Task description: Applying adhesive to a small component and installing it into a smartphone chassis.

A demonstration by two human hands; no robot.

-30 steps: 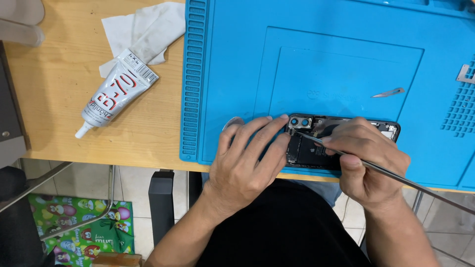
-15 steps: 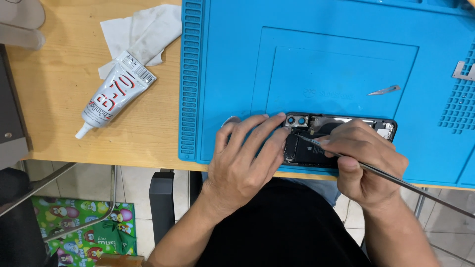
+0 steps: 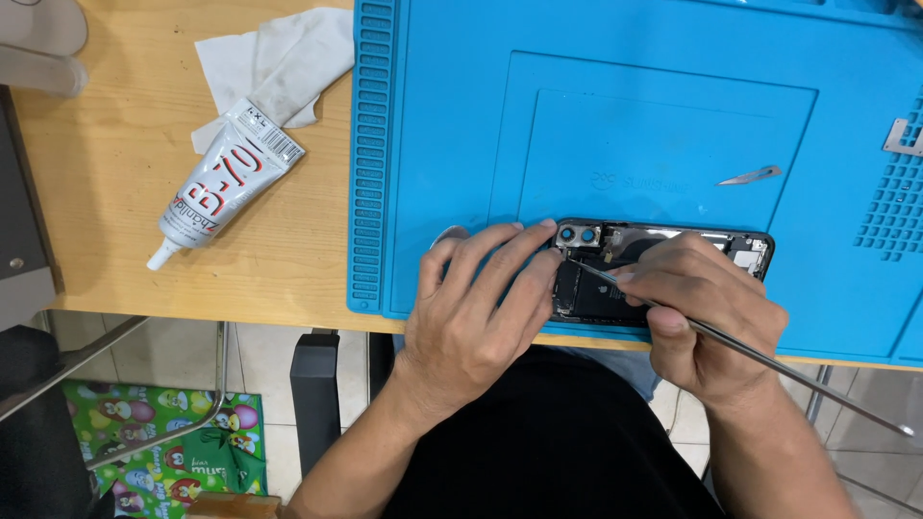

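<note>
An opened black phone (image 3: 615, 259) lies face down near the front edge of a blue work mat (image 3: 663, 125), its insides and twin camera lenses showing. My left hand (image 3: 476, 308) lies flat on the phone's left end, fingers spread across it. My right hand (image 3: 707, 312) grips a long thin metal pry tool (image 3: 769, 360) like a pen. The tool's tip rests inside the phone just below the camera lenses, and its handle runs off to the lower right.
A small metal blade (image 3: 750, 176) lies on the mat behind the phone. A glue tube (image 3: 226, 187) and crumpled white tissue (image 3: 274, 62) sit on the wooden table (image 3: 115, 183) to the left. A metal part (image 3: 904, 137) lies at the mat's right edge.
Both hands stay on the phone. The pry tool's tip has shifted slightly inside the phone; otherwise only the camera view has drifted a little.
</note>
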